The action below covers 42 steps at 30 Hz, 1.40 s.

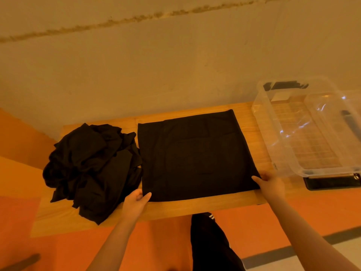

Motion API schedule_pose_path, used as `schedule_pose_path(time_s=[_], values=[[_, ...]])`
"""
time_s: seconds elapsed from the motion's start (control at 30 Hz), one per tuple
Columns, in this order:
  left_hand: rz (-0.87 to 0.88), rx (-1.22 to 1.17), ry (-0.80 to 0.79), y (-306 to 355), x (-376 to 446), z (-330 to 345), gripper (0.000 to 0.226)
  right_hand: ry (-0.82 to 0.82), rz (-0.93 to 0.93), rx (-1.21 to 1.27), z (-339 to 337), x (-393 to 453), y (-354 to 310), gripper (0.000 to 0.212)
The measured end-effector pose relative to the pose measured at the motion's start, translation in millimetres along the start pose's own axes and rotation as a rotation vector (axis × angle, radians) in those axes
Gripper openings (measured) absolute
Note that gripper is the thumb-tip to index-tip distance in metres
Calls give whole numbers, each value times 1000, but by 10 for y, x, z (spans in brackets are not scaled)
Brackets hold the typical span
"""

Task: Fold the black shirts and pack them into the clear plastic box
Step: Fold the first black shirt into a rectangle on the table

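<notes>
On the wooden table (214, 204), centre: one folded black shirt (195, 155); our left hand (134, 203) and right hand (270, 184) pinch its near corners. Left of it, heaped black shirts (91, 169); right, clear plastic box (312, 126). No legible writing.

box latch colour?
Black latch on the clear plastic box, head view.

Both forearms extended forward, left hand (135, 202) pinched with thumb raised over curled fingers, right hand (270, 185) likewise pinched, thumb on top.
</notes>
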State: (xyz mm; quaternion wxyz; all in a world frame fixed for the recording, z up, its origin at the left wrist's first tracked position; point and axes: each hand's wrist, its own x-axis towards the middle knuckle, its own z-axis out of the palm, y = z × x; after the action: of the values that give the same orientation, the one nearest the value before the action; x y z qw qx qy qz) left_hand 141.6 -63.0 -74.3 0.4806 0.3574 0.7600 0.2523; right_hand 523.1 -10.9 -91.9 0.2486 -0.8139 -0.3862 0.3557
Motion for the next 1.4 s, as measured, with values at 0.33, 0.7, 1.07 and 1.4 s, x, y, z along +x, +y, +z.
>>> schedule_pose_path(time_s=[0.33, 0.7, 1.07, 1.4], values=[[-11, 193, 99, -184, -17, 18, 31, 29, 82, 136, -119, -77, -14, 31], [-64, -72, 107, -180, -179, 79, 24, -27, 104, 200, -194, -36, 78, 16], [568, 702, 289, -288, -311, 241, 50, -17, -562, -553, -190, -302, 134, 41], [756, 1209, -60, -672, -112, 267, 119, -351, -693, -1092, -242, -147, 563, 74]])
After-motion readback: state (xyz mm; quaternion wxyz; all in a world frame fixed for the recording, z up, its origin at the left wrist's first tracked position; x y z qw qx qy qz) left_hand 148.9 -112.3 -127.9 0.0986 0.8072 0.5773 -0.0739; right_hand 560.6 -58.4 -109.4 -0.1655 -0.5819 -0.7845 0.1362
